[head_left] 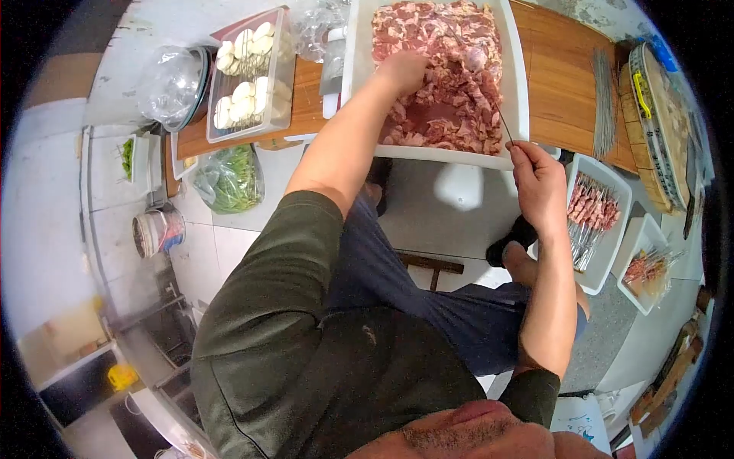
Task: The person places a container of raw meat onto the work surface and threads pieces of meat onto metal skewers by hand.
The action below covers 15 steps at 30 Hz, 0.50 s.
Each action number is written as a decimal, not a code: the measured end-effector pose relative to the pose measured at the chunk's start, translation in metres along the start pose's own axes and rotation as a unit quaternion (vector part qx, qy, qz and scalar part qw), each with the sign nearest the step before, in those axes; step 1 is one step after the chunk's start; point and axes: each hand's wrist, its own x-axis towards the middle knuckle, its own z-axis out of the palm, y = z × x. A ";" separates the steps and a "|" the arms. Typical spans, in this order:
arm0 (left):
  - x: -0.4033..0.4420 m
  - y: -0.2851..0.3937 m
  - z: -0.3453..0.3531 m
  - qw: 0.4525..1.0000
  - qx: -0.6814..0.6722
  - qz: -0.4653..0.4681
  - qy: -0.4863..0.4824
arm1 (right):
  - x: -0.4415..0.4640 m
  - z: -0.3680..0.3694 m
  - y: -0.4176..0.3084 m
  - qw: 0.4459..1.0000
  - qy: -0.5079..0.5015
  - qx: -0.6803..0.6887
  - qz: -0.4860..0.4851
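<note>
My left hand [403, 73] is lowered into the cut raw meat [451, 103] in a large white tub [515, 76]. Its fingers look curled down, the tips hidden among the pieces, so what they grip does not show. At the tub's near right corner my right hand [537, 177] is closed, pinching a thin skewer [505, 127] between thumb and finger. The skewer points up and slightly left, over the tub's edge. Meat heaps along the far and right sides of the tub, with reddish liquid showing near the middle.
Bare metal skewers [604, 103] lie on the wooden table [562, 84], beside a round chopping board [657, 126]. Lower right, a white tray [621, 229] holds loaded meat skewers [592, 210]. Left are a clear box of white pieces [252, 76], bagged greens [229, 180] and a bucket [158, 231].
</note>
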 end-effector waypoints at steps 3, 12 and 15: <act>-0.001 -0.003 -0.002 0.998 -0.014 -0.054 -0.027 | -0.001 -0.002 -0.003 1.000 0.000 0.016 0.005; -0.017 0.004 -0.021 0.987 -0.118 -0.104 -0.040 | -0.001 -0.003 -0.003 1.000 0.001 0.019 -0.012; -0.017 -0.006 -0.025 0.964 -0.234 -0.126 -0.011 | -0.001 -0.003 -0.002 1.000 0.006 0.014 -0.010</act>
